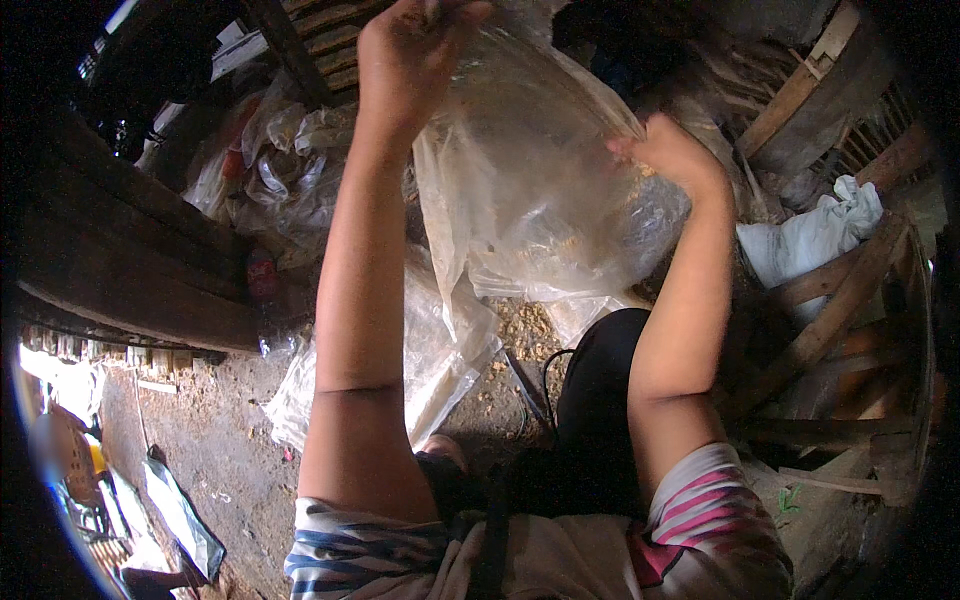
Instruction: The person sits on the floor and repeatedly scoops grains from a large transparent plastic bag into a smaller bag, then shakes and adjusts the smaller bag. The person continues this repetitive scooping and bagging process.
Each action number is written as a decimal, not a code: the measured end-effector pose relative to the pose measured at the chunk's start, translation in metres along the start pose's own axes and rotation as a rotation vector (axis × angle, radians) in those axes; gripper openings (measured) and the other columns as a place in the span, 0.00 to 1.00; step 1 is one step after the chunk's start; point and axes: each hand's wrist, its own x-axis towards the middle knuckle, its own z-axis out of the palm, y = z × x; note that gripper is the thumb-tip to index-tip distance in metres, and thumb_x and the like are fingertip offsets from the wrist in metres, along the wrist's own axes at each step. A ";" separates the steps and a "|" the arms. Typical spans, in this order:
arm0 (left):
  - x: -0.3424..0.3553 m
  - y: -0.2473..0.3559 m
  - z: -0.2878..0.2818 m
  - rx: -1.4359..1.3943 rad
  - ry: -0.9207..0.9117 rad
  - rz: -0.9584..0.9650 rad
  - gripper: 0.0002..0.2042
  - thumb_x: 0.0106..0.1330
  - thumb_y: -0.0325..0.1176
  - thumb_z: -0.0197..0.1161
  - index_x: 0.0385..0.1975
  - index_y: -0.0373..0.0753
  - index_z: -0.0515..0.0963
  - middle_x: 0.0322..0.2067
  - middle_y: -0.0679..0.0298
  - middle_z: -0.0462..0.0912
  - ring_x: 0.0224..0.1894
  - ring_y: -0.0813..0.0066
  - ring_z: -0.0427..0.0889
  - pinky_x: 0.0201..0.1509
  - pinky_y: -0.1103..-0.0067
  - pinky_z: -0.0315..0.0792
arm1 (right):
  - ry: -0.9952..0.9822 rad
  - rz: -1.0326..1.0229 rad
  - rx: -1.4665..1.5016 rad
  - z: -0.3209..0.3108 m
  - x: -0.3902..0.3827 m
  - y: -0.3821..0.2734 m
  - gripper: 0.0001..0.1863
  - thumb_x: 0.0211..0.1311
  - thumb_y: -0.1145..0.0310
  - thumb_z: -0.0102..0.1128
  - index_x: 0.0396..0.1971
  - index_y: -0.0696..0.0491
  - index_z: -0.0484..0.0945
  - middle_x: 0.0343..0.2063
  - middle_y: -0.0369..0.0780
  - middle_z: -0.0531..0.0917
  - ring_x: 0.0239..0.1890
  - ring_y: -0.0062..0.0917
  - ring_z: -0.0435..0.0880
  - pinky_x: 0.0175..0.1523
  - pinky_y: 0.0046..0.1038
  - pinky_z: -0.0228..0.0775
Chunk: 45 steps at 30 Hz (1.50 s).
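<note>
Plastic sheet [545,200] looks light, limp, slippery; best held by its edge. Right fingers [630,149] pinch that edge at 2 o'clock; left fingers [472,13], 12 o'clock: cannot tell.

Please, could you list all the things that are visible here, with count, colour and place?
Held plastic sheet: 1, clear, dusty, between the hands
Lower plastic: count unclear, clear, on the floor
Plastic heap: count unclear, mostly clear, upper left
Bottle: 1, reddish, left of left forearm
Sack: 1, white, right
Wooden beams: several, brown, right
Crumbs: many, tan, floor centre
Sprig: 1, green, lower right
Far-left clutter: blurred, mixed colours
Sleeves: 2, striped, lower edge
Left hand: 1, bare, top
Right hand: 1, bare, upper right of centre
</note>
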 end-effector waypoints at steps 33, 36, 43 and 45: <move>-0.021 -0.024 0.027 0.335 -0.346 0.447 0.30 0.55 0.47 0.71 0.55 0.37 0.72 0.48 0.49 0.79 0.51 0.55 0.77 0.54 0.63 0.69 | 0.158 -0.560 0.454 -0.025 -0.037 -0.057 0.10 0.58 0.77 0.64 0.41 0.57 0.80 0.36 0.33 0.82 0.41 0.16 0.79 0.48 0.19 0.70; -0.024 -0.021 0.035 0.324 -0.641 0.082 0.23 0.62 0.44 0.67 0.50 0.34 0.77 0.40 0.52 0.84 0.41 0.65 0.82 0.48 0.73 0.75 | 0.219 -0.601 0.393 -0.020 -0.032 -0.055 0.12 0.57 0.76 0.65 0.42 0.57 0.79 0.38 0.34 0.82 0.42 0.17 0.78 0.50 0.21 0.69; -0.029 -0.020 0.011 -0.291 -0.649 -0.208 0.18 0.70 0.41 0.56 0.47 0.31 0.78 0.39 0.58 0.85 0.38 0.70 0.81 0.47 0.75 0.75 | 0.199 -0.752 0.439 -0.014 -0.052 -0.075 0.21 0.54 0.68 0.70 0.49 0.55 0.78 0.40 0.36 0.82 0.42 0.17 0.78 0.51 0.21 0.69; -0.030 -0.020 0.010 -0.418 -0.678 -0.238 0.17 0.71 0.39 0.54 0.46 0.30 0.79 0.38 0.57 0.85 0.37 0.70 0.82 0.45 0.75 0.76 | 0.155 -0.733 0.251 -0.008 -0.047 -0.085 0.23 0.53 0.67 0.71 0.49 0.56 0.77 0.40 0.37 0.82 0.41 0.17 0.78 0.50 0.22 0.70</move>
